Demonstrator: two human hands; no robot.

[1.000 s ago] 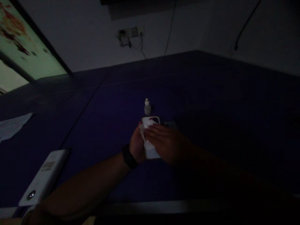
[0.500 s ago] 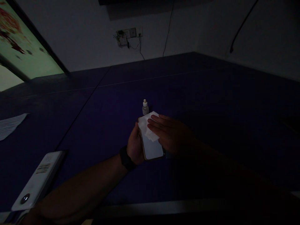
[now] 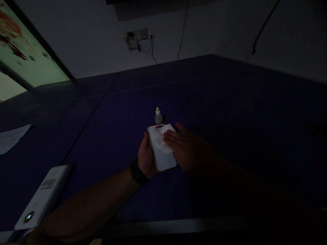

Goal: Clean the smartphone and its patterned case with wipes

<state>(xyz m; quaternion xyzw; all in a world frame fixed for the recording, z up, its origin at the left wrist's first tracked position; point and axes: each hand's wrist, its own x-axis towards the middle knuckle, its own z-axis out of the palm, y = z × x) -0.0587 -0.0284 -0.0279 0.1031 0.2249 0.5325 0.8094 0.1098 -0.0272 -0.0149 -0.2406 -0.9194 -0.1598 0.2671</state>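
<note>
My left hand, with a dark band on its wrist, grips what looks like a phone case by its left edge. The case has a flat white face, a brownish rim and a dark oval opening near its top end. Over the middle and upper right of that face lies a crumpled white tissue. My right hand presses the tissue down with its fingertips; its thumb is hidden. Just beyond the case, a small dropper bottle with a white top stands upright on the dark blue table.
At the lower left lies a white power bank with a small lit display, close to my left forearm. A printed sheet of paper is at the far left. Sockets with cables sit on the wall behind. The room is dim.
The tissue and my right hand have slid right and slightly down across the white face, uncovering its top left corner and the oval opening. My left hand keeps its grip.
</note>
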